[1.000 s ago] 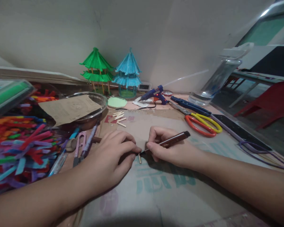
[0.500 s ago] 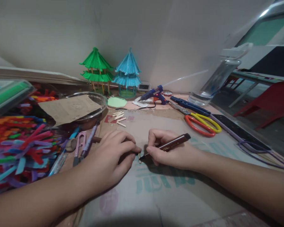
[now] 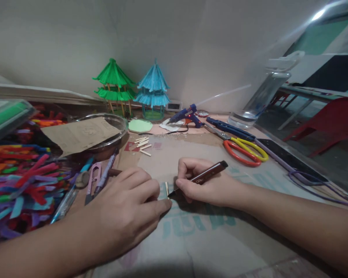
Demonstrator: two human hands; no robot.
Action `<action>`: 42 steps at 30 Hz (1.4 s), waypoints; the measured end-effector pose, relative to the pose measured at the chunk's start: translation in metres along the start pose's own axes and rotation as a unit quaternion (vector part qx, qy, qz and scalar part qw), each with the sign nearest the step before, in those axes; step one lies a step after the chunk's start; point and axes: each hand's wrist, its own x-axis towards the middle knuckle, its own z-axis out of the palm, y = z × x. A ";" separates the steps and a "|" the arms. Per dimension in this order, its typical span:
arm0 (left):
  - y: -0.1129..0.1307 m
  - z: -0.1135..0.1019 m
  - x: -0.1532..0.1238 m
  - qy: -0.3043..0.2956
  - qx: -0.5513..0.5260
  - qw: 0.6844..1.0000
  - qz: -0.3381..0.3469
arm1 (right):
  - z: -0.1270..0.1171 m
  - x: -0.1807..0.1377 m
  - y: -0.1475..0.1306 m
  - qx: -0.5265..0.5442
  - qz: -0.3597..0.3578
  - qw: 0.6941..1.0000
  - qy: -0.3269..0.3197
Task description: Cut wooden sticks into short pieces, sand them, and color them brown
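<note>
My right hand (image 3: pixel 204 185) grips a dark brown marker pen (image 3: pixel 203 178), its tip down against a short pale wooden stick (image 3: pixel 166 189) on the cardboard sheet (image 3: pixel 191 231). My left hand (image 3: pixel 127 210) lies beside that stick with fingers curled, fingertips pinching or pressing its near end. The two hands almost touch at the stick. More short pale sticks (image 3: pixel 142 144) lie farther back on the cardboard.
A heap of coloured strips (image 3: pixel 20 177) fills the left. A metal bowl (image 3: pixel 116 131) carries a cardboard piece. Green (image 3: pixel 113 87) and blue (image 3: pixel 153 90) paper pagodas stand at the back, with a glue gun (image 3: pixel 185 114), scissors (image 3: pixel 245 148), a water bottle (image 3: pixel 263 92), a phone (image 3: pixel 290 156).
My left hand has drawn back toward me and the stick now shows upright between the two hands. The pen tip stays on the stick. The view has shifted slightly.
</note>
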 end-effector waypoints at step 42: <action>0.000 0.003 0.003 -0.006 -0.048 0.998 -0.040 | 0.001 0.006 -0.003 -0.012 0.003 0.996 0.085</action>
